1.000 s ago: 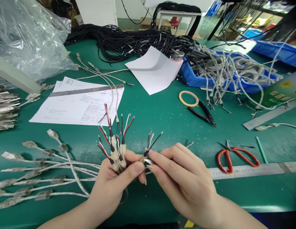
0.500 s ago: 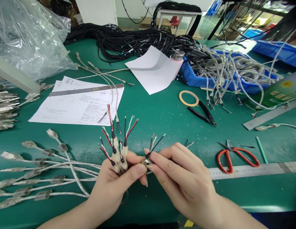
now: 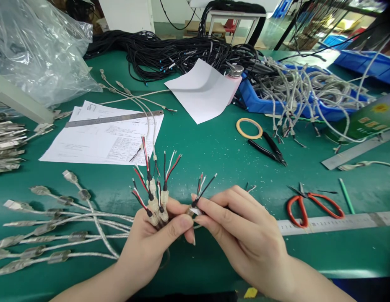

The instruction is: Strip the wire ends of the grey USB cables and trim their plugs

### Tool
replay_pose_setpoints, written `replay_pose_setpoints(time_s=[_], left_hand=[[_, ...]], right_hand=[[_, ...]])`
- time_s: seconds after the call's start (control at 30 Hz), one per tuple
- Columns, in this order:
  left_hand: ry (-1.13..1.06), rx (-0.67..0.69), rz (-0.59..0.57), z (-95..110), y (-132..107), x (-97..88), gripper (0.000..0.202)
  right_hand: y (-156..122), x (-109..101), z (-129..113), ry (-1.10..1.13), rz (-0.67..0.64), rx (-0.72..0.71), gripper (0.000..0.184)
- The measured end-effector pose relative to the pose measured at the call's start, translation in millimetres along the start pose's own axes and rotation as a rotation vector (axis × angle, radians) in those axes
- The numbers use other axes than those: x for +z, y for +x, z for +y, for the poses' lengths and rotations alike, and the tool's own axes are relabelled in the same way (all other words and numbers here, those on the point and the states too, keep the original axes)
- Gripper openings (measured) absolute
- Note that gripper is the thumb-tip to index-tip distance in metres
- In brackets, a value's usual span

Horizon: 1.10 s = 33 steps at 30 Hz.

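Note:
In the middle of the head view, my left hand (image 3: 149, 241) is closed around several clear-sheathed USB cables (image 3: 153, 203). Their split ends, with red, white, black and green wires, stand up above the fingers. Left thumb and forefinger also meet at the end of one more cable, whose thin wires (image 3: 201, 189) fan upward. Opposite them, my right hand (image 3: 250, 233) pinches that same end just below the wires. A small whitish piece (image 3: 196, 211) shows between its fingertips; what it is I cannot make out. The plug ends (image 3: 58, 256) spread out at the left.
Red-handled scissors (image 3: 300, 209) and a steel ruler (image 3: 355, 222) lie right of my hands. Beyond are black-handled cutters (image 3: 270, 149), a tape roll (image 3: 249, 128) and a blue bin (image 3: 261, 105) of cables. Printed sheets (image 3: 97, 142) lie left; black cables (image 3: 144, 50) pile behind.
Both hands keep their hold almost unmoved. A little more of the whitish piece shows between the right fingertips. The whole view has shifted very slightly.

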<state>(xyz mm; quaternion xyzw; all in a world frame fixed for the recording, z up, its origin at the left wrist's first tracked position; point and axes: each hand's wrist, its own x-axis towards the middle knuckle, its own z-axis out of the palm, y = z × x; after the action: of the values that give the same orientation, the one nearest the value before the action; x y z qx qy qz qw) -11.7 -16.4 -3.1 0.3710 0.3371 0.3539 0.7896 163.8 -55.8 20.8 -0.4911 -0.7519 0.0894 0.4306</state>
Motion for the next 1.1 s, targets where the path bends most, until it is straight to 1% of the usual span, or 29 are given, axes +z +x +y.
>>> replay_pose_setpoints(time_s=[0.1,0.23,0.67,0.87,1.1], left_hand=[[-0.041,0.004,0.010,2.0,1.5,1.7,0.010],[-0.066,-0.002,0.030,3.8,2.8,3.4,0.013],[-0.013,0.001,0.033,3.1,2.0,2.0,0.015],[0.008,0.013,0.011,1.7,0.0,0.2,0.009],[0.042,0.025,0.010,-1.0,-1.2,-1.4,0.008]], right_hand=[[-0.4,-0.1,1.2,0.001,0.009,-0.008,0.023],[-0.4,-0.8,1.6,0.009,-0.017,0.008,0.024],[-1.5,-1.2,1.2,-0.013,-0.054,0.013,0.024],[-0.3,-3.1,-0.2,-0.003,-0.071,0.026,0.020],[0.4,-3.3,0.5,-0.010,-0.049,0.020,0.017]])
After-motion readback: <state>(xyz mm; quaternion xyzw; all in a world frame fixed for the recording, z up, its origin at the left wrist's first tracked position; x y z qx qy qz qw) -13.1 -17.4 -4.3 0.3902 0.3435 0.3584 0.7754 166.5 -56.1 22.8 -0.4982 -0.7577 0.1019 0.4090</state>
